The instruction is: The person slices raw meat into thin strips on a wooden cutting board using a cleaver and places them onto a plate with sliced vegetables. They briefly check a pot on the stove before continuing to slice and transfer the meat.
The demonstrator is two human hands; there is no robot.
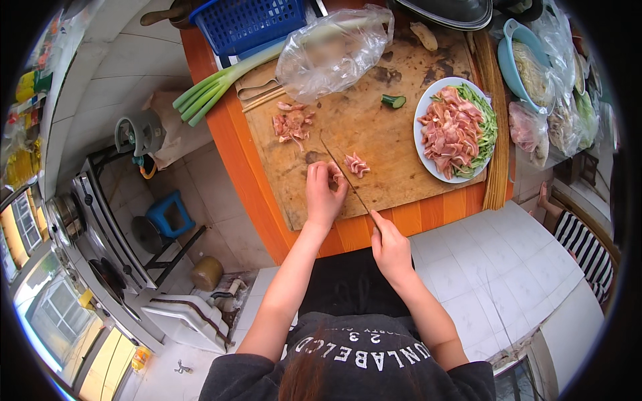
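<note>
My right hand (391,245) grips the handle of a kitchen knife (348,180), its blade seen nearly edge-on above a wooden cutting board (391,185). Against the blade's left side, my left hand (325,193) pinches a small piece of pinkish meat (335,173), partly hidden by the fingers. Just right of the blade lies a little fan of thin meat slices (356,165). A looser pile of meat pieces (292,124) rests farther off to the left. On the right, a white oval plate (425,163) bears a heap of sliced meat (449,133), possibly pig's ear, beside shredded cucumber (484,118).
A cucumber stub (393,101), a clear plastic bag (331,55), scallion greens (210,92) and wooden chopsticks (263,100) lie on or over the board. Behind stands a blue plastic basket (251,25). A straw bundle (494,125) borders the right side. Another person's striped garment (584,250) shows far right.
</note>
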